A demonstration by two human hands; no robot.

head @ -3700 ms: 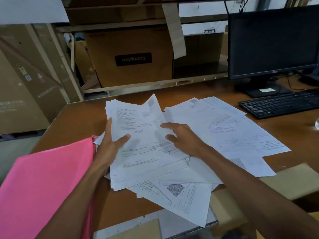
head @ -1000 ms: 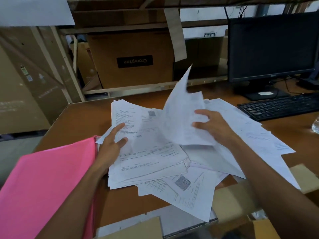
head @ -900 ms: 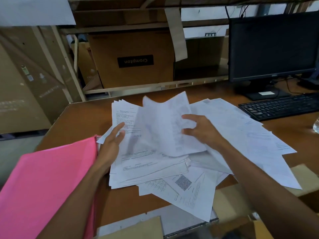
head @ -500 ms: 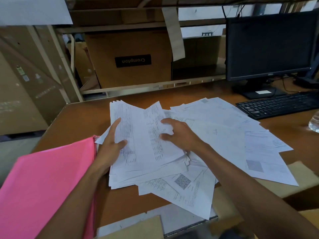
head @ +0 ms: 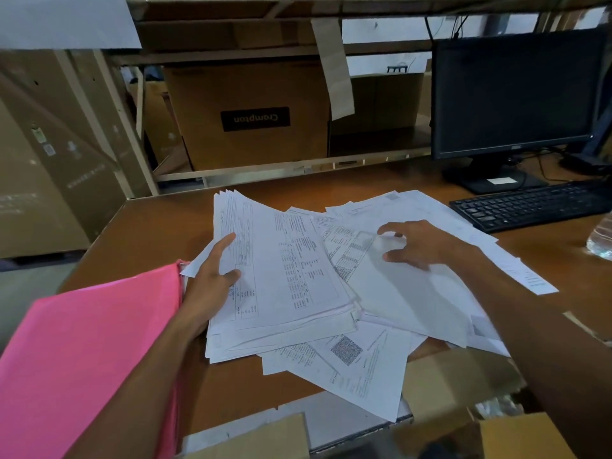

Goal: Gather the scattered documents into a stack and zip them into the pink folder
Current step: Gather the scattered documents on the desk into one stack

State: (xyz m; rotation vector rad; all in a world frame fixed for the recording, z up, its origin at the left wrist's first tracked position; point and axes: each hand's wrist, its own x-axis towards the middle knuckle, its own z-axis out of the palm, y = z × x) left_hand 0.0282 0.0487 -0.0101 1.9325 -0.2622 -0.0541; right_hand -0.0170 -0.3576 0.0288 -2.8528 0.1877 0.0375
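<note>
Left hand (head: 212, 276) pressed flat, pinning the stack (head: 284, 276) square; right hand (head: 420, 243) reached, fingers spread and unclamped, over loose sheets (head: 397, 293) beneath it.

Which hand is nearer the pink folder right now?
Left. The left hand rests on the paper stack, right beside the edge of the pink folder. The right hand is farther off, over loose sheets on the stack's other side.
</note>
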